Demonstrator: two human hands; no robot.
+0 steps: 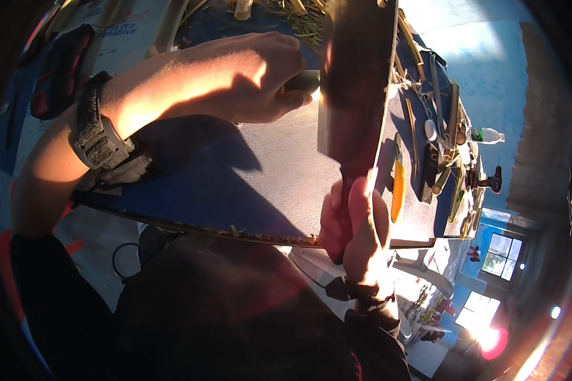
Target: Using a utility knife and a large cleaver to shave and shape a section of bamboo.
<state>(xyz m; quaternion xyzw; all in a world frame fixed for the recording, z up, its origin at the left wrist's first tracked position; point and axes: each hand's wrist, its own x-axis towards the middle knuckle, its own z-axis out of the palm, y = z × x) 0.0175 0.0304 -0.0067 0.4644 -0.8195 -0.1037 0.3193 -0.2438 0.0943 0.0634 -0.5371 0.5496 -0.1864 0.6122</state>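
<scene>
My right hand is closed round the dark handle of a broad cleaver, which stands with its wide blade pointing to the far side. My left hand reaches across from the left, fingers curled round a short greenish bamboo piece. One end of that piece sticks out toward the blade, partly hidden by the fingers; whether it touches the blade I cannot tell. Under both hands lies the blue tabletop, brightly sunlit in the middle. A black watch strap circles my left wrist.
A yellow utility knife lies right of the cleaver. Beyond it are several bamboo sticks, a white oval object, a plastic bottle and a cordless drill. A black-and-red tool lies far left; bamboo scraps cover the far side.
</scene>
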